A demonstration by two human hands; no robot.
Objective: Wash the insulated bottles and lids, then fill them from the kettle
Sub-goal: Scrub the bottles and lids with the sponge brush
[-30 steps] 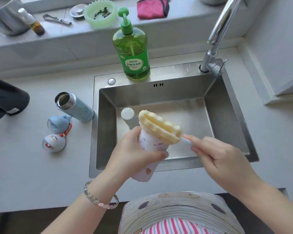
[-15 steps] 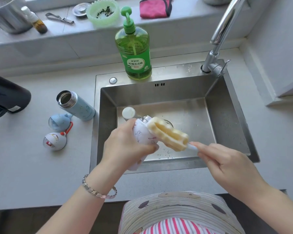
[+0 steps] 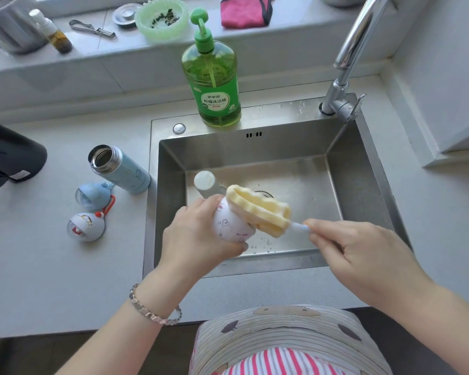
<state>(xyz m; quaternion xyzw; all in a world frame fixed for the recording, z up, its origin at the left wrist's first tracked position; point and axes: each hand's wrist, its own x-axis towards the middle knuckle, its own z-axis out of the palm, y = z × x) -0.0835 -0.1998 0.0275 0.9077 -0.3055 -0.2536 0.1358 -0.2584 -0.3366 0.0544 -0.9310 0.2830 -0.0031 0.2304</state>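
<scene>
The left hand (image 3: 201, 239) grips the white insulated bottle (image 3: 229, 226) over the front part of the steel sink (image 3: 360, 158), fingers wrapped round its body. The right hand (image 3: 363, 255) pinches the pale handle of the yellow sponge brush (image 3: 257, 209). The sponge head lies across the bottle's upper end, touching it. On the counter left of the sink stands the blue insulated bottle (image 3: 119, 169), uncapped, with the blue lid (image 3: 94, 196) and white lid (image 3: 86, 226) near it. The black kettle (image 3: 8, 155) sits at the far left. A green dish-soap bottle (image 3: 211, 77) stands on the sink's rear rim.
</scene>
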